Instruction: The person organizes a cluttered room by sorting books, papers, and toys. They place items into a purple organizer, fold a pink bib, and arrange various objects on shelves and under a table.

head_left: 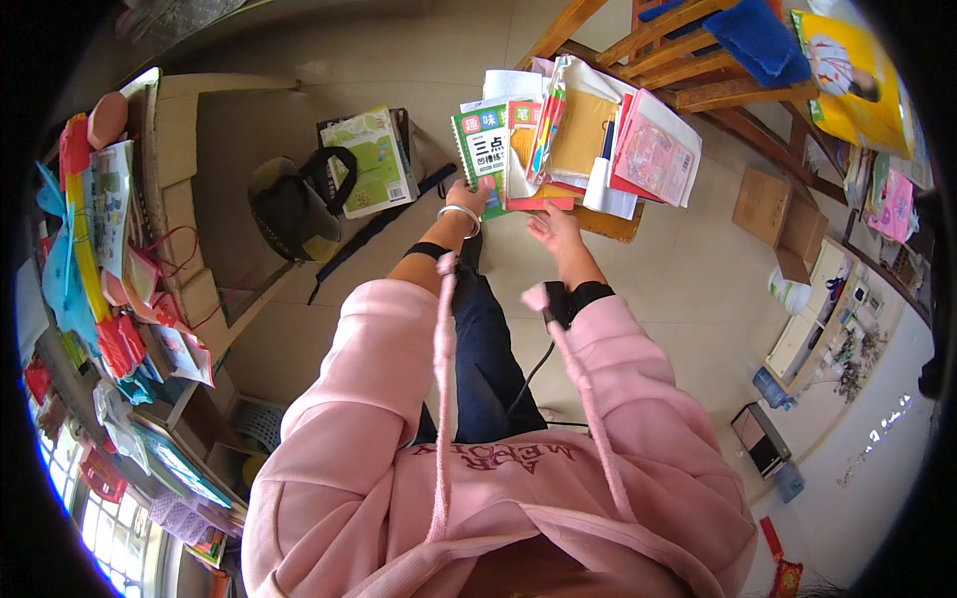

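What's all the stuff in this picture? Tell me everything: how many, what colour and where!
Spiral notebook: 1, green and white, upper middle
Pile of books and papers: 1, many colours, beside notebook
Wooden chair: 1, brown, upper right
Cloth: 1, blue, on chair
Packet: 1, yellow, far upper right
Cardboard box: 1, brown, right
Green book: 1, green, left floor
Clutter: many, mixed, left edge; small pieces unclear
Trousers: 1 pair, dark blue, centre
Sleeves: 2, pink, lower middle
Left hand: 1, bare, holding notebook
Right hand: 1, bare, at pile's lower edge
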Tool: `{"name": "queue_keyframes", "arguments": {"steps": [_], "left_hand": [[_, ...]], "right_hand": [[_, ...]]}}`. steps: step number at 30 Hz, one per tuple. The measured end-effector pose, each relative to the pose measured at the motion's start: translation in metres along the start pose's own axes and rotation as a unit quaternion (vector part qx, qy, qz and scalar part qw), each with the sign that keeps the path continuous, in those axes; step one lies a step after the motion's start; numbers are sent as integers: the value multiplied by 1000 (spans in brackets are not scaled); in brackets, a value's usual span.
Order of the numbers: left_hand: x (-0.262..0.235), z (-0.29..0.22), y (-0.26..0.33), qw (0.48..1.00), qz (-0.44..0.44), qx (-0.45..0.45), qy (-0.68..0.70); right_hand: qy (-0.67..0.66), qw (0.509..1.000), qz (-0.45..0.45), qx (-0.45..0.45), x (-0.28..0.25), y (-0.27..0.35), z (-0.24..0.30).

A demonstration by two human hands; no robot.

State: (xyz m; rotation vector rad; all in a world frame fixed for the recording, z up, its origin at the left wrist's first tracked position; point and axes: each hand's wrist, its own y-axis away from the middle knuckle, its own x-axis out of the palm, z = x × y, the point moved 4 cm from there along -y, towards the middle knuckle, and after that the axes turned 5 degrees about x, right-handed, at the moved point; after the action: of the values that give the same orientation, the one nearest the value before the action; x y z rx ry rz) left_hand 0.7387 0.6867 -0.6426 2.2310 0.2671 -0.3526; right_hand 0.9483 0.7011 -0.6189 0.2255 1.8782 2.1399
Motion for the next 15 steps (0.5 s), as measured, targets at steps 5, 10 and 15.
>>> {"name": "queue_keyframes", "arguments": {"steps": [5,10,15], "left_hand": [[-16,-51,36,978,-92,97,-161],[-44,-80,81,969,-107,203,-96],[-69,-50,73,903,14,140,405]], "right_hand": [[-142,985,76,57,9,-23,-13],[-155,985,56,-40,4,-4,-17],[-245,960,110,-75,1,26,-20]]}}
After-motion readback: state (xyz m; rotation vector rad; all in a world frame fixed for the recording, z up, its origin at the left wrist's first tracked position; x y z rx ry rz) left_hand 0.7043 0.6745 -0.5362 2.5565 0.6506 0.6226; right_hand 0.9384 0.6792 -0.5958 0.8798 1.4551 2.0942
